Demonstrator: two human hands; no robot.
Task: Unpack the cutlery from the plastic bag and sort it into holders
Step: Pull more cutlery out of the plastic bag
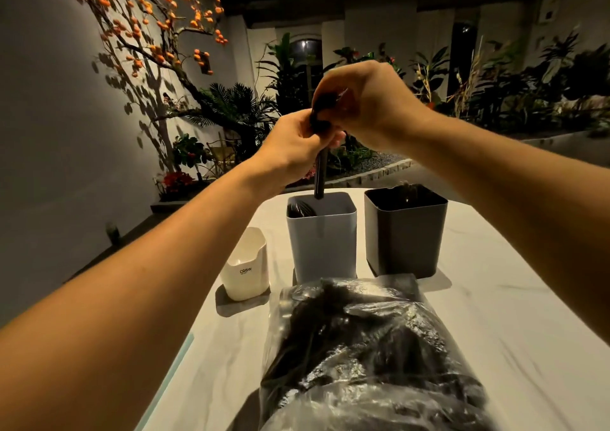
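Left hand (297, 140) and right hand (359, 107) together grasp black cutlery (319, 173) above the grey holder (321, 242), handles reaching its opening. The dark holder (406, 232) stands beside it. The plastic bag (366, 351) lies nearer on the tabletop (515, 325).
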